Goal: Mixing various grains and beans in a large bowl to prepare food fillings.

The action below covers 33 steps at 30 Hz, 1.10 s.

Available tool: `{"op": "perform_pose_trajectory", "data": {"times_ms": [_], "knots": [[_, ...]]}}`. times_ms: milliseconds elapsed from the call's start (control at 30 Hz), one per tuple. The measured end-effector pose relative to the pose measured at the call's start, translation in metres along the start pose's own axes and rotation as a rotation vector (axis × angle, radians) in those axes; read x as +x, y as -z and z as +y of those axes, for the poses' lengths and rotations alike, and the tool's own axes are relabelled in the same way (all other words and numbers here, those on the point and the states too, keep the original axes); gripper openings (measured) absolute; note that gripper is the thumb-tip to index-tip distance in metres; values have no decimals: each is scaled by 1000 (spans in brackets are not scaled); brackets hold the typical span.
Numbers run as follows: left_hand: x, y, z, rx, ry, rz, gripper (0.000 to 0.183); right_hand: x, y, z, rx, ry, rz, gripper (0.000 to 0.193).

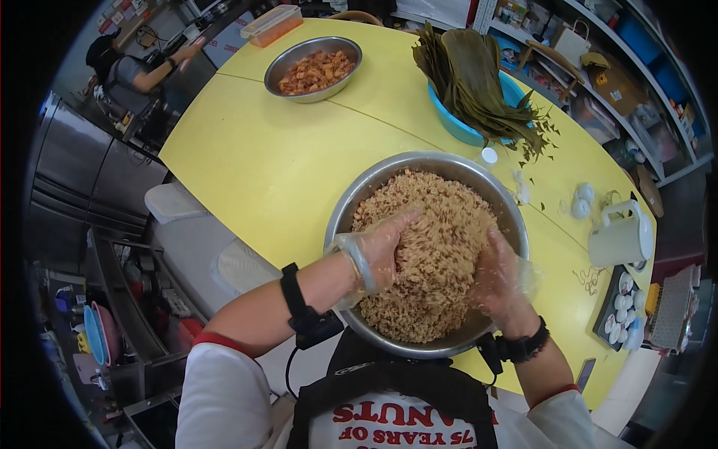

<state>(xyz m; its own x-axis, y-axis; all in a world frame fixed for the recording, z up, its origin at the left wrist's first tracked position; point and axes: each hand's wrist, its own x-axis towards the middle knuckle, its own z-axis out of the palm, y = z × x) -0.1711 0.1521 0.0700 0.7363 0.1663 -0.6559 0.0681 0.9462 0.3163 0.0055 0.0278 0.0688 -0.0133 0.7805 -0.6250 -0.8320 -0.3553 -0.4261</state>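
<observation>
A large steel bowl (338,217) at the table's near edge holds a big mass of brownish seasoned rice (419,299) with darker bits in it. My left hand (381,251), in a clear plastic glove, presses into the rice from the left, thumb uppermost and other fingers partly covered. From the right, my right hand (497,280) cups the rice in a similar loose glove, its fingertips sunk in the grains. Between both hands a heaped portion of rice is lifted and smeared by motion.
On the yellow table (262,142) stand a bowl of diced meat (314,75), a blue basin (456,123) of long green leaves (479,82), an orange-filled plastic box (273,28), a pale jug (621,236) and a dark tray (607,307) of white rounded items. Another person (134,78) works at far left.
</observation>
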Motion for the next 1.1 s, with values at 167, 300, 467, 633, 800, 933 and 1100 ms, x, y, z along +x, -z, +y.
{"op": "perform_pose_trajectory", "data": {"times_ms": [167, 300, 467, 633, 800, 933, 1100], "knots": [[-41, -13, -8, 181, -125, 163, 66, -28, 28, 13, -218, 151, 272, 72], [-32, 19, -35, 19, 28, 236, 65, -25, 77, 53, -85, -83, 276, 84], [10, 51, -68, -138, 67, 294, 61, 14, 77, 89, 300, -183, 294, 69], [20, 49, -70, -159, 96, 384, 56, 23, 73, 90, 268, -211, 157, 71], [13, 26, -46, -154, 16, 161, 51, 2, 20, 62, 170, 30, -95, 79], [-27, -4, -10, -227, -65, -129, 57, -22, -8, 20, 191, -10, -37, 84], [-46, -3, -26, 2, -47, 356, 66, -36, 35, 38, 141, -111, 136, 90]]}}
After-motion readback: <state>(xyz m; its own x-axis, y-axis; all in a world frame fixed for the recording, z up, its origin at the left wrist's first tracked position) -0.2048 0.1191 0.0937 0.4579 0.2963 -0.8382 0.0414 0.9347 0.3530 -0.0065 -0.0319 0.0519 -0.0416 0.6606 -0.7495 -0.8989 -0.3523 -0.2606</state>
